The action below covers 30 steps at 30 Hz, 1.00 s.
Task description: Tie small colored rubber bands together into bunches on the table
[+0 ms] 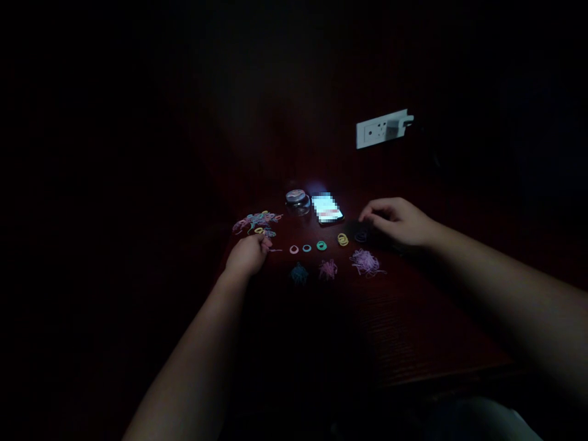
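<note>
Left hand [248, 254] near mixed band pile [257, 218], left edge of surface [413, 331]; right hand [399, 222] by dark bands [361, 236]; can't tell either grip. Snagging could drag tangled loops off that edge.

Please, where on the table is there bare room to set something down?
Bare wood shows on the table between the purple pile and the near edge. Crowded: the row of bands between the left hand and the right hand, the mixed pile beyond the left hand, and the jar beside the phone. The far left is too dark.
</note>
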Motion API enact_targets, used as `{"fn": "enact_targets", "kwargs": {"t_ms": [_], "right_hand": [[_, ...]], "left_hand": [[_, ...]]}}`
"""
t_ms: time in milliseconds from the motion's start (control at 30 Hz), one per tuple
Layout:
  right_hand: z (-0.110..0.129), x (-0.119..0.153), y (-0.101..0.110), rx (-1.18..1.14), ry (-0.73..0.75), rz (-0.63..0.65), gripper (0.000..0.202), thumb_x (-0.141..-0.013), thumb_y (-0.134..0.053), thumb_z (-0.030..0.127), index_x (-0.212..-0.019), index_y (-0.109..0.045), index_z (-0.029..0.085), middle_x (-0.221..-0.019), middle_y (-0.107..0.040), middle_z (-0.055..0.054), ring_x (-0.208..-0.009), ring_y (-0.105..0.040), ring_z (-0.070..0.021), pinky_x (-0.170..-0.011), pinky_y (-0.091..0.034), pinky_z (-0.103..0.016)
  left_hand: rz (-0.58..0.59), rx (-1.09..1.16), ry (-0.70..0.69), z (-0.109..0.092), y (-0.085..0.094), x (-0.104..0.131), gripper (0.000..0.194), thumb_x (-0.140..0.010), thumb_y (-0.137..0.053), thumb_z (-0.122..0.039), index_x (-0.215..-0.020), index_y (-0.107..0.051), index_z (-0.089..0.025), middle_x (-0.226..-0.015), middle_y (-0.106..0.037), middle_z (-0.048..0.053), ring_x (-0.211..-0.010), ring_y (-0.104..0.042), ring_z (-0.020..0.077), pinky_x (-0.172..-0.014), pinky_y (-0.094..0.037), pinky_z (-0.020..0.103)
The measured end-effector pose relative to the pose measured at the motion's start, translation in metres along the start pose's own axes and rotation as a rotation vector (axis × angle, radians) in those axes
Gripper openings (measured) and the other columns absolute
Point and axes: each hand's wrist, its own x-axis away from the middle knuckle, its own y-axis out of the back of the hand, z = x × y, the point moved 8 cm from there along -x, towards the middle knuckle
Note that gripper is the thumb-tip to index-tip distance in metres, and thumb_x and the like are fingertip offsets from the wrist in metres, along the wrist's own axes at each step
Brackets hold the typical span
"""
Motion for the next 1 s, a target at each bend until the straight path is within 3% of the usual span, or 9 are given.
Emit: {"fn": "enact_targets", "kwargs": {"t_ms": [133,467,633,767,1000], "right_hand": [[-0.002,0.000,0.006,0.054,-0.010,-0.110,0.023,-0.085,-0.052,0.035,-0.082,-0.065,0.017,-0.077,-0.065,-0.005,-0.067,-0.059,-0.0173,-0.058,-0.045,-0.029],[-0.010,0.000,-0.006,0.068,-0.047,-0.065,0.027,-0.085,-0.054,0.044,-0.079,-0.064,0.020,-0.073,-0.064,-0.004,-0.063,-0.057,-0.0178,-0.054,-0.043,-0.029],[-0.010,-0.001,-0.010,0.025,-0.040,-0.038,0.027,-0.087,-0.054,0.043,-0.078,-0.062,0.019,-0.072,-0.063,-0.004,-0.063,-0.056,-0.0174,-0.056,-0.045,-0.030],[-0.012,-0.001,-0.011,0.022,-0.063,-0.037,0.028,-0.085,-0.055,0.045,-0.079,-0.062,0.019,-0.073,-0.063,-0.005,-0.064,-0.056,-0.0186,-0.056,-0.045,-0.032],[-0.014,-0.001,-0.014,0.012,-0.066,-0.017,0.026,-0.084,-0.056,0.045,-0.078,-0.062,0.021,-0.073,-0.063,-0.005,-0.064,-0.057,-0.0194,-0.056,-0.045,-0.033]], "left_hand": [[-0.050,-0.013,0.035,0.003,0.004,-0.001,0.011,-0.080,-0.057,-0.024,-0.087,-0.065,-0.024,-0.093,-0.073,0.003,-0.080,-0.065,0.0184,-0.070,-0.045,0.026],[-0.165,0.077,0.027,0.005,0.013,0.002,0.012,-0.079,-0.058,-0.019,-0.088,-0.065,-0.021,-0.089,-0.072,0.003,-0.076,-0.064,0.0155,-0.070,-0.047,0.024],[-0.070,0.148,-0.125,-0.007,-0.001,0.000,0.025,-0.077,-0.065,-0.022,-0.101,-0.065,-0.020,-0.101,-0.071,0.005,-0.087,-0.066,0.0173,-0.081,-0.050,0.026],[-0.018,0.097,-0.157,-0.009,-0.009,0.000,0.032,-0.076,-0.063,-0.018,-0.107,-0.067,-0.021,-0.109,-0.070,0.007,-0.097,-0.065,0.0210,-0.090,-0.048,0.030],[-0.033,0.237,-0.103,0.005,-0.013,-0.005,0.022,-0.077,-0.057,-0.014,-0.096,-0.067,-0.020,-0.091,-0.073,0.004,-0.077,-0.067,0.0149,-0.076,-0.051,0.025]]}}
